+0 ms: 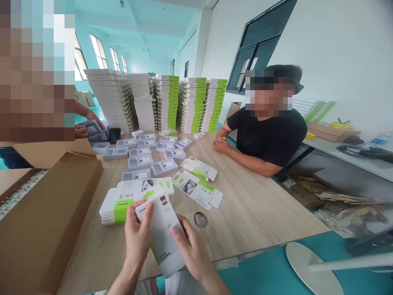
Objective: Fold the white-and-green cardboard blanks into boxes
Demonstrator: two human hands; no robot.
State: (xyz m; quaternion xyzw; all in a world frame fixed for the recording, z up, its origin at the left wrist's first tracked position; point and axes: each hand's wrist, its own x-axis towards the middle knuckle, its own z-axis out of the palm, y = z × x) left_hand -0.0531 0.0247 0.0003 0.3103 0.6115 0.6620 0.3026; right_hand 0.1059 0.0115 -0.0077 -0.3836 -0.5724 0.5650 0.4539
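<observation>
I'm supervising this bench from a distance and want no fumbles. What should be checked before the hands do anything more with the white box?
1. Grip: left hand and right hand hold the white box from opposite sides: ok.
2. Box ends closed: hidden by the fingers and the angle: cannot tell.
3. Box apart from the stack of flat sleeves behind it: they overlap in this view: cannot tell.
4. Bare table to the right, around the cable hole: ok.
5. Co-worker's hand rests at the far edge, well away from the box: ok.
</observation>
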